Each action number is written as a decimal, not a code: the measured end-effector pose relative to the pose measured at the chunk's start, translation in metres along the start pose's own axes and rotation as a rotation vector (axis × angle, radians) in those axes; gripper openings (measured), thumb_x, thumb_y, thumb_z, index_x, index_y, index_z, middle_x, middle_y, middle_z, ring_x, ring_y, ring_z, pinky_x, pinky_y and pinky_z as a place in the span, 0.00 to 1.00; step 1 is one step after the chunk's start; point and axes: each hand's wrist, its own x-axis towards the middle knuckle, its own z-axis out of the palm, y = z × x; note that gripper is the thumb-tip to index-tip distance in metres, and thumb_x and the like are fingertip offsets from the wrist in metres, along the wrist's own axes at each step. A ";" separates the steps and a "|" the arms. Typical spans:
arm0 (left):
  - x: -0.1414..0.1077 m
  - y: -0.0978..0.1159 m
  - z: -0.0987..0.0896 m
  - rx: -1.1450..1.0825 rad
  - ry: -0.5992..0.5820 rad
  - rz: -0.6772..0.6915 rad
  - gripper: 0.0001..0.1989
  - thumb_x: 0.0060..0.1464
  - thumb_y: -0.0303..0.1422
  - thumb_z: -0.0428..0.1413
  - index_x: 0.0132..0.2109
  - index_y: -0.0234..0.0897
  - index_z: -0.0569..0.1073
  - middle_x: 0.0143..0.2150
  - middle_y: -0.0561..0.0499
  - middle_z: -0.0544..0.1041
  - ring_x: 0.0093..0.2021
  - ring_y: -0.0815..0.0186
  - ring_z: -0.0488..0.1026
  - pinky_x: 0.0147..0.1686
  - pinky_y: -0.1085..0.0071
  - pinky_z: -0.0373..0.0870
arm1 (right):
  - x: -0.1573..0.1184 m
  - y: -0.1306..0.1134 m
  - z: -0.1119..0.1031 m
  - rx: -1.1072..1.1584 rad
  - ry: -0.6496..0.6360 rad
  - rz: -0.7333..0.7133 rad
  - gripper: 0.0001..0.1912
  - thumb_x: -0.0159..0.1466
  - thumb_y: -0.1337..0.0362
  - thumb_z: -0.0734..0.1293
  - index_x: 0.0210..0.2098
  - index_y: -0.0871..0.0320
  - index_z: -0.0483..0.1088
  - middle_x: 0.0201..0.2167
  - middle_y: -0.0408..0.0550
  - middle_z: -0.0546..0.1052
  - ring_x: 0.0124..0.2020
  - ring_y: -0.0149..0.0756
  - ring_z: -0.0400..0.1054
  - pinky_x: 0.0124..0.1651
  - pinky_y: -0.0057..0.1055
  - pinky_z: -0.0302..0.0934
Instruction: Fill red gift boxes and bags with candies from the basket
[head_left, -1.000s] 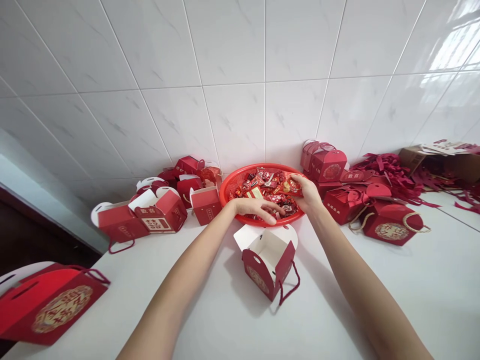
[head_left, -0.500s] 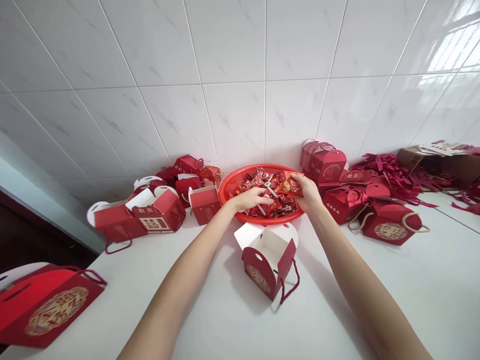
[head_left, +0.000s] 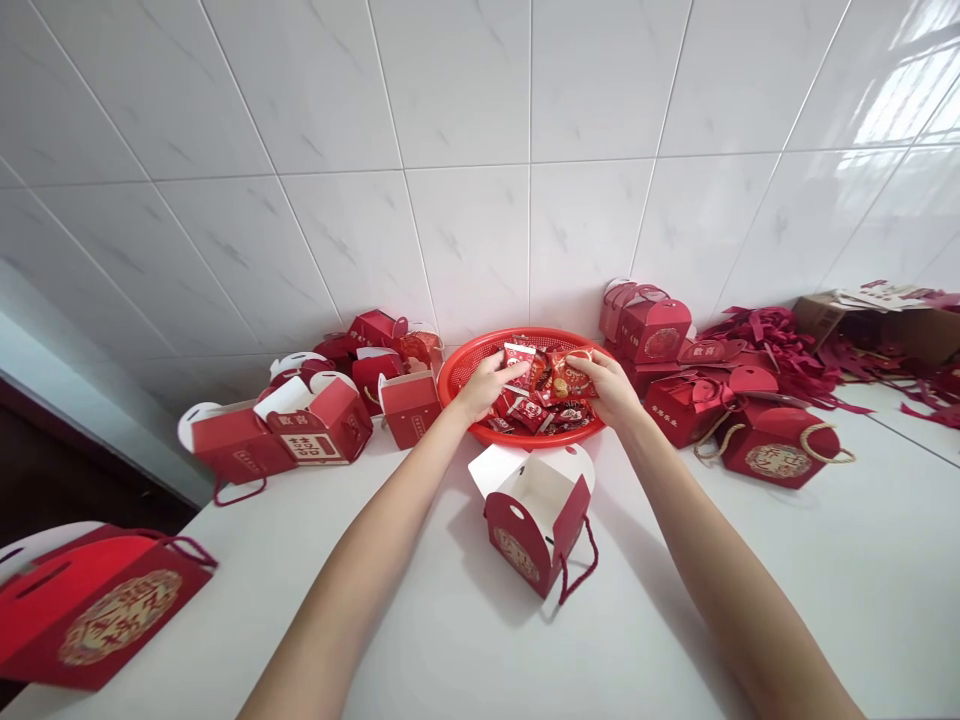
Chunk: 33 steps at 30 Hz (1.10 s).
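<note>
White marbled tiles (head_left: 465, 100) are spread across the upper frame, and below them a pale tabletop (head_left: 420, 630) is lined at left and right with red boxes (head_left: 322, 420). Near the centre of the frame, a red basket (head_left: 525, 440) is filled with small wrapped packets (head_left: 529, 412). Over its left half, a pink-and-white packet (head_left: 519, 364) is pinched between the thumb and fingers of the left hand (head_left: 480, 388); over its right half, an orange-red packet (head_left: 574, 375) is gripped by the right hand (head_left: 613, 388). Just below the basket, at lower centre, an open box (head_left: 517, 545) is set with its mouth upward and one corner pointed toward the bottom edge. From the box's mouth, one packet is held up and slightly left, the other up and slightly right; neither hand can be called clearly nearer. A white flap (head_left: 491, 465) is splayed toward the left hand, while the right packet's long axis is partly hidden by fingers.
</note>
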 end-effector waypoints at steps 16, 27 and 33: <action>-0.002 0.002 0.001 -0.060 -0.007 -0.004 0.22 0.40 0.37 0.71 0.43 0.33 0.79 0.41 0.46 0.83 0.45 0.53 0.80 0.46 0.62 0.75 | -0.001 0.001 0.000 0.011 -0.023 -0.071 0.17 0.43 0.59 0.79 0.30 0.55 0.73 0.26 0.40 0.79 0.28 0.36 0.74 0.36 0.34 0.71; 0.017 -0.017 -0.011 0.358 0.350 0.188 0.21 0.41 0.22 0.64 0.47 0.35 0.79 0.51 0.43 0.80 0.53 0.56 0.76 0.55 0.60 0.72 | 0.000 0.001 0.000 0.025 0.026 -0.060 0.14 0.44 0.61 0.77 0.28 0.55 0.72 0.24 0.40 0.79 0.27 0.36 0.73 0.35 0.34 0.71; 0.009 -0.014 0.001 0.742 -0.291 0.151 0.09 0.47 0.28 0.60 0.37 0.37 0.82 0.40 0.48 0.84 0.43 0.58 0.80 0.47 0.66 0.74 | 0.001 0.001 -0.001 0.029 0.041 -0.071 0.14 0.44 0.61 0.77 0.27 0.55 0.72 0.24 0.39 0.78 0.28 0.36 0.74 0.37 0.34 0.71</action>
